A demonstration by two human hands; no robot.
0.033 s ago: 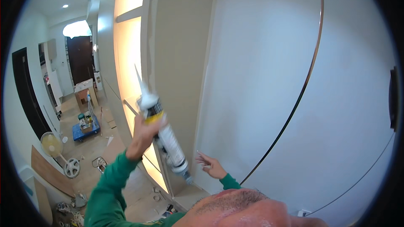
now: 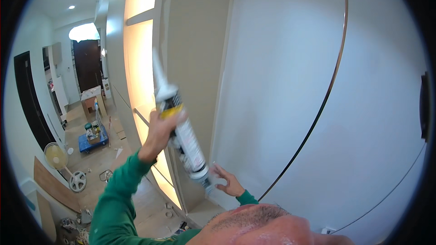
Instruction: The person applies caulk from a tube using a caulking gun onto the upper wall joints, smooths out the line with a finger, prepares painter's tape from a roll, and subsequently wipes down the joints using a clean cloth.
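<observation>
The tube [image 2: 190,143] lies between seven and eight o'clock of centre, its nozzle [image 2: 159,70] pointing to eleven, just in front of the edge of a lit shelf niche [image 2: 140,54]. The left hand [image 2: 162,129] is wrapped around its upper body, fingers closed on it. At six o'clock the right hand [image 2: 229,182] has its fingers parted, close by the tube's lower end. Room opens from one to four o'clock before the pale panel [image 2: 281,81]; a dark curved strip [image 2: 328,90] crosses it from between one and two down to five.

The beige side panel [image 2: 197,63] stands at eleven. Toward nine, on the light floor [image 2: 119,143], are a blue trolley [image 2: 93,143] bearing containers and a fan [image 2: 56,155] near a brown board [image 2: 55,186].

The tube and left fingers are blurred; whether the right hand touches the tube cannot be told. The person's head [image 2: 272,224] hides the right forearm, and black lens corners cut off the room.
</observation>
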